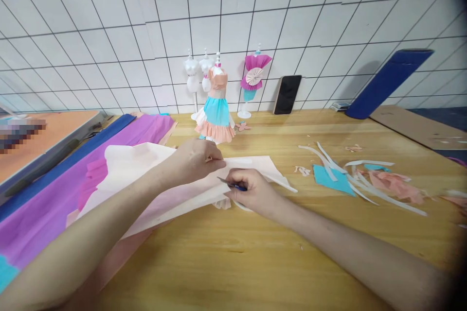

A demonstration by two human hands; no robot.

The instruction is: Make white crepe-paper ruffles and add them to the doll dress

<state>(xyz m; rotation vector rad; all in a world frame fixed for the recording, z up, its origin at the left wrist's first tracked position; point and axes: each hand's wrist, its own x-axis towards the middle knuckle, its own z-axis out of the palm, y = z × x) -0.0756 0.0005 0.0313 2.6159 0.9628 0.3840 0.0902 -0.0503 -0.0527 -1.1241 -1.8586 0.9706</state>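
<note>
Grained wood [204, 262] underlies pale paper [193, 190], left fingers [215, 154] pinching it, right fingers [239, 175] gripping scissors [229, 184]

Pale pink paper [175, 200], blue-handled scissors [238, 187], black-gridded white wall [277, 5]

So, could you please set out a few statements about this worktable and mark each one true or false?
1. The right hand holds small scissors. True.
2. The phone lies flat on the table. False: it stands propped up by the wall.
3. The left hand is over the pale sheet. True.
4. The white strips lie to the left of both hands. False: they lie to the right of both.
5. The front dress has a blue layer above its peach hem. True.
</note>
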